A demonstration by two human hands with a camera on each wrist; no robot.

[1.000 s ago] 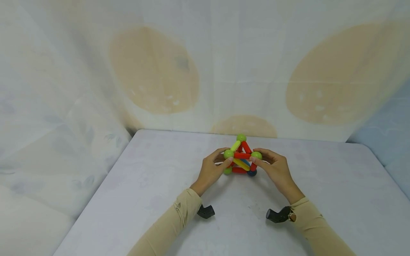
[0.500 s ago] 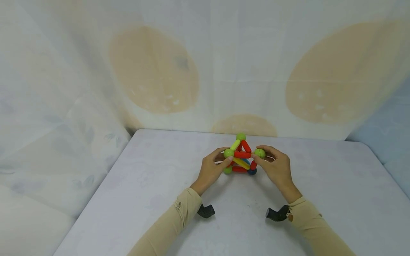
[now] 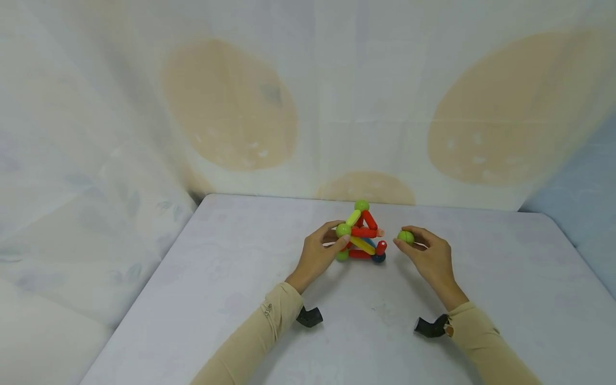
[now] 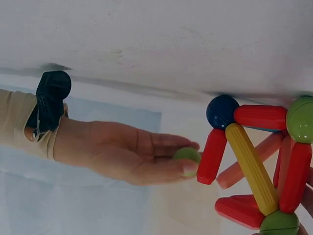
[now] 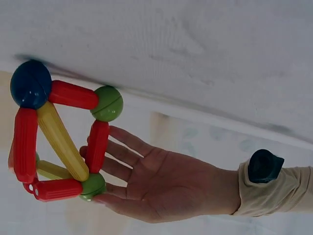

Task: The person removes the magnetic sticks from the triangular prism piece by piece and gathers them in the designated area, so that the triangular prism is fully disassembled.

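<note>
A rod-and-ball structure (image 3: pixel 362 235) of red, yellow and orange rods joined by green and dark blue balls is seen standing on the white table (image 3: pixel 216 278), towards its far middle. The left hand (image 3: pixel 320 251) is held against the structure's left side, with thumb and fingers curled about a green corner ball (image 3: pixel 343 230). A loose green ball (image 3: pixel 406 236) is pinched between the thumb and fingertips of the right hand (image 3: pixel 428 256), just beside the structure's right side but apart from it.

In the head view, an orange rod end (image 3: pixel 380 232) is shown projecting freely on the right, and a red upright rod (image 3: pixel 381 248) rising from the dark blue ball (image 3: pixel 378 259) is likewise left uncapped. The gap between that red rod (image 4: pixel 212 155) and the pinched ball (image 4: pixel 187 155) is shown more plainly in the left wrist view, where the two nearly touch. The spread of the left hand (image 5: pixel 161 183) behind the structure is shown only in the right wrist view: the fingers are extended past a red rod (image 5: pixel 97 139), and the lower green ball (image 5: pixel 92 186) is pressed by the thumb.

A draped patterned cloth (image 3: pixel 308 96) is hung behind the table. Dark wrist-mounted devices (image 3: pixel 309 316) are seen below both beige sleeves (image 3: pixel 260 331). The structure's far rods are partly hidden by its near ones.
</note>
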